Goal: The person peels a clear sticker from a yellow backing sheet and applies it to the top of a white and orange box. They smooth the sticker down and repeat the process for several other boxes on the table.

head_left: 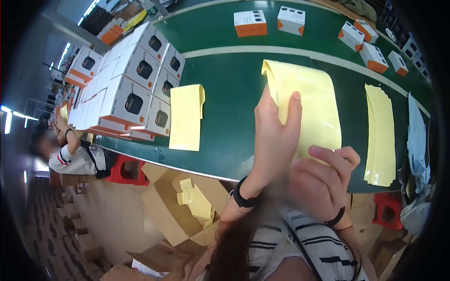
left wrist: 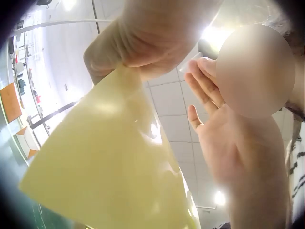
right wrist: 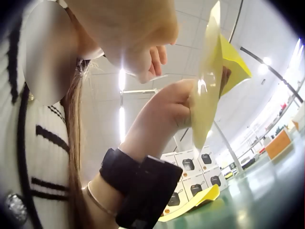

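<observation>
In the head view we saw the left hand (head_left: 274,136) pinching the pale yellow glossy paper sheet (head_left: 309,103), held up over the green conveyor belt (head_left: 229,89). Only the left wrist view showed the right hand (left wrist: 224,138), palm spread beside the sheet. We could not tell whether it gripped.

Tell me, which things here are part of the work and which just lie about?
In hand: yellow sheet, left hand pinching it, right hand at its lower edge.
Lying about: folded sheet, sheet stack, stacked boxes, loose boxes, green table.
</observation>
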Demonstrator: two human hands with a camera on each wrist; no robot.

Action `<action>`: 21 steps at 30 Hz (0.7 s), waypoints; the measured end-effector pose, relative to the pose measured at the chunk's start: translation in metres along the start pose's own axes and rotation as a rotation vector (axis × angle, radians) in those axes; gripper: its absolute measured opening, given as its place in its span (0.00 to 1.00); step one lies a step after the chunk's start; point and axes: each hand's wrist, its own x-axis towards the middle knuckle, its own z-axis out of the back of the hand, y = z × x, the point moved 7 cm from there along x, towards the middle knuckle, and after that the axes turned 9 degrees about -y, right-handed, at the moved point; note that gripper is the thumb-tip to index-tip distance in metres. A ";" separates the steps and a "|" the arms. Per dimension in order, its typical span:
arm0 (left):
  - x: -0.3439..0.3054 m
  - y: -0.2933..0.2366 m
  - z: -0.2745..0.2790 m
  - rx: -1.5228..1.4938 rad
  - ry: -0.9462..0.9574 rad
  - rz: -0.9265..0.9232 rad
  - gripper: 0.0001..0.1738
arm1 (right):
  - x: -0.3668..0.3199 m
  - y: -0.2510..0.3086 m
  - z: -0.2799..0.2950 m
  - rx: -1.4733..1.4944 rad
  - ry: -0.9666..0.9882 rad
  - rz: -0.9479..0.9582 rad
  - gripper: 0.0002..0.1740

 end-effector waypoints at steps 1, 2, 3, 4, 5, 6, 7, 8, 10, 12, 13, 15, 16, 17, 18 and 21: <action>-0.001 0.000 0.000 -0.009 0.020 -0.009 0.09 | -0.002 -0.002 -0.003 0.008 -0.011 -0.025 0.05; -0.001 0.003 0.000 -0.007 0.020 -0.002 0.09 | -0.003 -0.004 -0.005 0.011 -0.028 -0.048 0.05; -0.001 0.006 0.000 -0.036 0.013 0.013 0.09 | -0.004 -0.007 -0.007 0.010 -0.022 -0.053 0.05; -0.002 0.009 0.000 -0.065 0.006 0.032 0.08 | -0.006 -0.007 -0.008 0.019 -0.011 -0.040 0.05; -0.001 0.011 0.000 -0.065 0.007 0.039 0.08 | -0.007 -0.007 -0.009 0.028 -0.002 -0.025 0.04; 0.000 0.012 0.001 -0.047 0.009 0.044 0.09 | -0.007 -0.008 -0.011 0.029 0.004 -0.030 0.04; 0.000 0.013 0.002 -0.028 0.011 0.051 0.09 | -0.008 -0.005 -0.012 -0.005 0.009 0.000 0.04; -0.001 0.014 0.003 -0.028 0.010 0.056 0.09 | -0.009 -0.003 -0.013 -0.040 0.010 0.034 0.04; 0.000 0.013 0.004 0.005 -0.017 0.018 0.10 | -0.012 -0.005 -0.013 -0.006 0.020 0.070 0.05; -0.001 0.013 0.005 -0.032 -0.013 0.073 0.11 | -0.010 -0.005 -0.009 0.009 0.032 0.106 0.06; -0.001 0.013 0.007 -0.060 -0.020 0.125 0.12 | -0.001 -0.012 -0.004 0.069 0.017 0.010 0.07; -0.005 0.008 0.009 -0.043 0.000 0.113 0.13 | 0.008 -0.031 0.012 0.176 -0.112 -0.106 0.10; -0.006 0.006 0.010 -0.018 0.012 0.105 0.13 | 0.008 -0.040 0.012 0.171 -0.111 -0.108 0.10; -0.007 0.003 0.009 0.012 0.024 0.061 0.13 | 0.008 -0.053 0.016 0.068 -0.169 -0.169 0.11; -0.011 0.001 0.009 0.010 0.029 0.067 0.13 | 0.008 -0.064 0.020 -0.036 -0.226 -0.230 0.13; -0.021 -0.005 0.005 -0.089 0.054 0.147 0.12 | 0.019 -0.078 0.011 0.006 -0.106 -0.273 0.18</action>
